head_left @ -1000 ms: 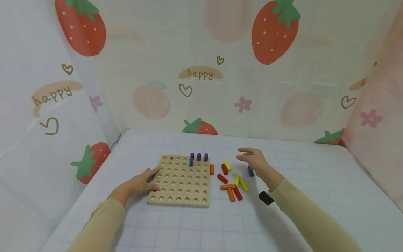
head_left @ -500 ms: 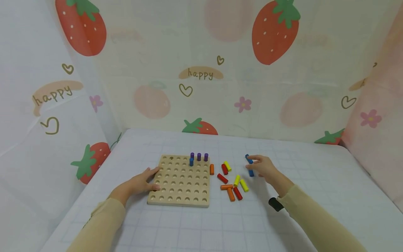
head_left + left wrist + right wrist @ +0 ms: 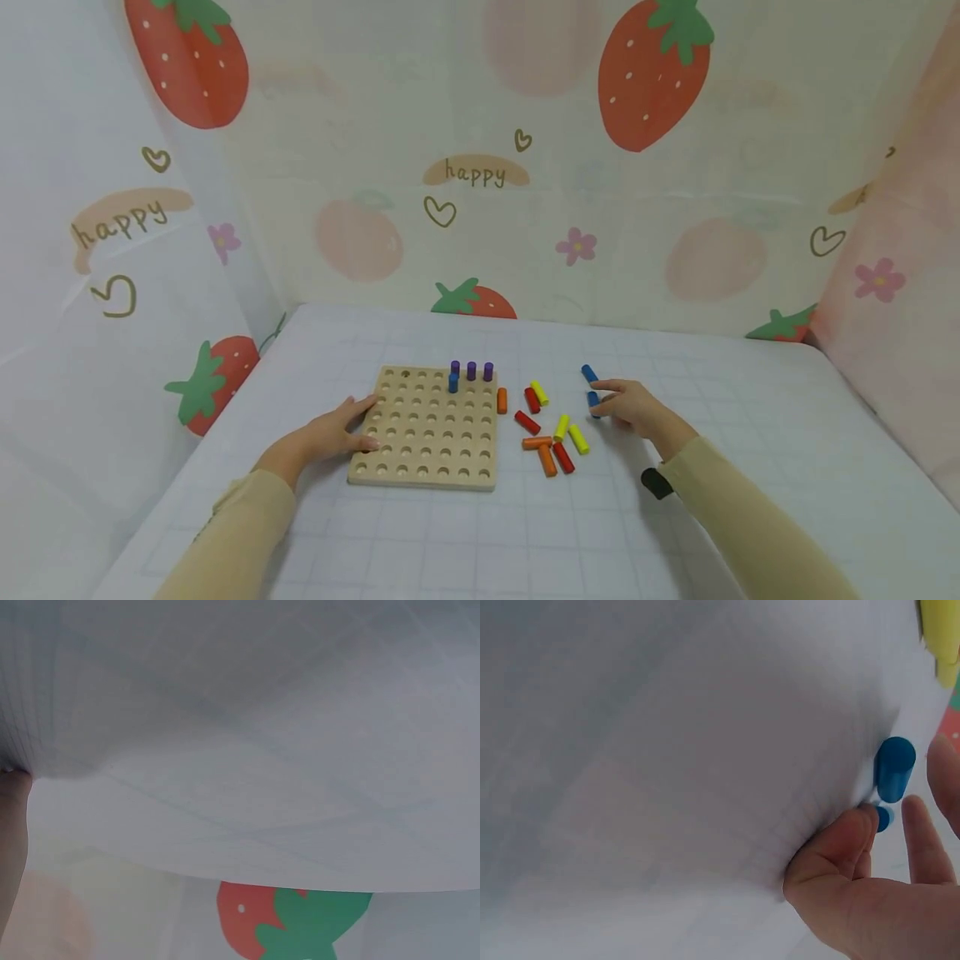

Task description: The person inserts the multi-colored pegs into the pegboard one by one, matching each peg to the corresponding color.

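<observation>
Shifted right hand point(image 3: 640, 407) toward the nearer blue peg point(image 3: 592, 397) on the counter point(image 3: 420, 546), with fingers point(image 3: 925, 844) parted and no pinch visible. Keeping left hand point(image 3: 326, 435) spread against the pegboard point(image 3: 438, 425); apparently still short of a lift.

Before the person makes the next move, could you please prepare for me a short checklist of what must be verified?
1. Left grip on the left edge of the wooden board: ok.
2. Right grip at the nearer loose blue peg: ok.
3. That peg firmly pinched: cannot tell; the contact is unclear.
4. Free hole directly right of the standing blue peg: ok.
5. Way from right grip to wooden board without loose pegs: not ok; red pegs, yellow pegs and orange pegs lie between.
</observation>
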`<state>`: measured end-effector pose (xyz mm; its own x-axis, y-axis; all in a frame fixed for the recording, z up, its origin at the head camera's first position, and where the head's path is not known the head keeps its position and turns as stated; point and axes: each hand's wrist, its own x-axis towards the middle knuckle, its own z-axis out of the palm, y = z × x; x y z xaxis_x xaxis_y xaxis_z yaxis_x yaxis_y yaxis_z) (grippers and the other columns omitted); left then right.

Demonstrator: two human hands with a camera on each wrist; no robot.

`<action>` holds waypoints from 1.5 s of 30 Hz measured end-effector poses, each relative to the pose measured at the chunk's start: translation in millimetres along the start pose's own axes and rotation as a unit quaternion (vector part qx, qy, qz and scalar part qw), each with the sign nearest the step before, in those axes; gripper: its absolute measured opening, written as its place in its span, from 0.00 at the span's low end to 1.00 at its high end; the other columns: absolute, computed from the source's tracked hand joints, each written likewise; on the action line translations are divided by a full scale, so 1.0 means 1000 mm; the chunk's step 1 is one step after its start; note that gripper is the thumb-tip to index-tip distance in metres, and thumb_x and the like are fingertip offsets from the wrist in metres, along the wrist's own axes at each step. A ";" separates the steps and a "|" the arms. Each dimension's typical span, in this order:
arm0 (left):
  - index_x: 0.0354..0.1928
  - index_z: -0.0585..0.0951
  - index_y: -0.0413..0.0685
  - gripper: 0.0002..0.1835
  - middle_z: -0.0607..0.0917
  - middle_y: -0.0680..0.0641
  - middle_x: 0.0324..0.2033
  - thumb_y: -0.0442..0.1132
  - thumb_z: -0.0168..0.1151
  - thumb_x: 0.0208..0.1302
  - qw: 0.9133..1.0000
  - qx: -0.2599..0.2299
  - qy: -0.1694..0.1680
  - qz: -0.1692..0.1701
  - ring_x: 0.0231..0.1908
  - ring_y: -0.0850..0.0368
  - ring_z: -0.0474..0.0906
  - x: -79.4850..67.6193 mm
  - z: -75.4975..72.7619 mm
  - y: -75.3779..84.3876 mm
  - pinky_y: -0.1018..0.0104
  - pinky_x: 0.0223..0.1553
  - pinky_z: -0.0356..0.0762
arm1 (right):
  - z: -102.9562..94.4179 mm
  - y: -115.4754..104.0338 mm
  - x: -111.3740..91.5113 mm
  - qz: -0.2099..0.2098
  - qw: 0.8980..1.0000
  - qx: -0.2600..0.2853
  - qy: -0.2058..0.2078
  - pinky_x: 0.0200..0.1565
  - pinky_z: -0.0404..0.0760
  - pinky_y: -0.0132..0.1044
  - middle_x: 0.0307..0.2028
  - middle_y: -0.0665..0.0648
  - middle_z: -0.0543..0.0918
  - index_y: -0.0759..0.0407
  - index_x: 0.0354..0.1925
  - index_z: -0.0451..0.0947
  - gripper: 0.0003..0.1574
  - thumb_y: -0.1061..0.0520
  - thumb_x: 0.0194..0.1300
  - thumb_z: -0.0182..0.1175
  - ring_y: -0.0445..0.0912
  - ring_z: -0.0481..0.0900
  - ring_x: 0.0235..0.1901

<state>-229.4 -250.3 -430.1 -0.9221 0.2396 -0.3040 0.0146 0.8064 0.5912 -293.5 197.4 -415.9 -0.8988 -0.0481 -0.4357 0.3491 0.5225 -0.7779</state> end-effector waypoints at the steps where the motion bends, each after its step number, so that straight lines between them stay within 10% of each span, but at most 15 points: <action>1: 0.75 0.52 0.41 0.52 0.45 0.23 0.70 0.58 0.66 0.58 1.000 0.000 0.000 0.001 0.70 0.26 0.41 0.000 -0.001 0.000 0.32 0.65 0.44 | 0.000 -0.001 0.001 0.002 1.000 -0.006 -0.001 0.31 0.65 0.32 0.54 0.66 0.74 0.60 0.68 0.67 0.37 0.63 0.62 0.66 0.46 0.68 0.29; 18: 0.75 0.52 0.41 0.52 0.44 0.23 0.70 0.58 0.65 0.58 1.000 -0.003 -0.004 0.000 0.69 0.25 0.41 -0.001 -0.001 0.002 0.32 0.65 0.44 | -0.003 0.000 0.010 0.016 1.000 -0.026 0.005 0.30 0.64 0.31 0.36 0.56 0.73 0.62 0.65 0.70 0.33 0.67 0.62 0.65 0.45 0.64 0.25; 45: 0.75 0.53 0.43 0.50 0.44 0.23 0.70 0.56 0.66 0.60 1.000 -0.018 -0.003 0.006 0.69 0.25 0.42 -0.002 -0.001 -0.001 0.31 0.64 0.44 | 0.006 0.000 0.005 -0.009 0.999 -0.027 0.026 0.29 0.69 0.33 0.40 0.62 0.74 0.67 0.60 0.69 0.32 0.72 0.57 0.64 0.46 0.69 0.27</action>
<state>-228.4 -252.0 -429.2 -0.9193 0.2535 -0.3009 0.0127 0.7836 0.6212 -296.2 191.8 -420.6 -0.9176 -0.0137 -0.3972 0.3198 0.5680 -0.7583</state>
